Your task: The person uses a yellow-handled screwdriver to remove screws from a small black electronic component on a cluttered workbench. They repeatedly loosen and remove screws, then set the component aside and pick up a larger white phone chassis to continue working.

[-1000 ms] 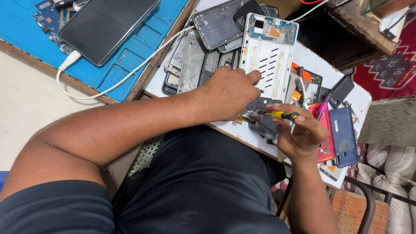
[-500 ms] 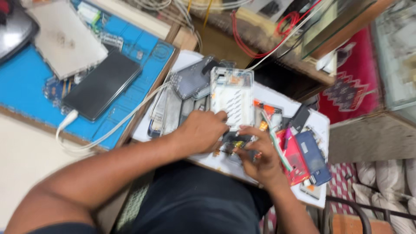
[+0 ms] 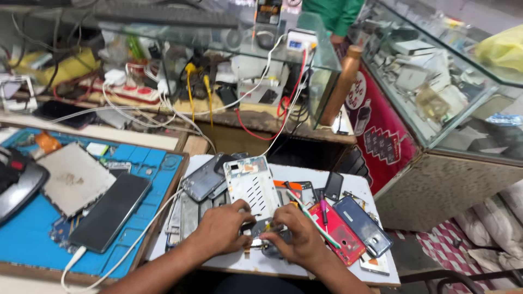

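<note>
Head view, looking down on a small white work board [image 3: 376, 269] crowded with phone parts. The landmark is the white rectangular phone frame [image 3: 251, 188], an opened handset chassis whose long axis runs from the person's body away toward the glass-fronted counter [image 3: 229, 65], tilted slightly leftward at its far end. Both hands meet at the near end of this frame. The left hand [image 3: 220, 231] lies at the frame's near-left corner, fingers curled down and pressed against its lower edge. The right hand [image 3: 297, 242] lies at the near-right side, pinching a small metallic part [image 3: 257, 244] just below the frame; whether a slim tool is also in that pinch cannot be told. The part thus sits between the two hands, touching or nearly touching both, with the right hand's fingertips closest. Right of the frame lie a red phone back cover [image 3: 340, 234] and a blue-grey phone back cover [image 3: 364, 226]; left of it, a grey phone shell [image 3: 202, 182] and, farther left, a black phone [image 3: 111, 212] on a blue repair mat [image 3: 24, 239].
</note>
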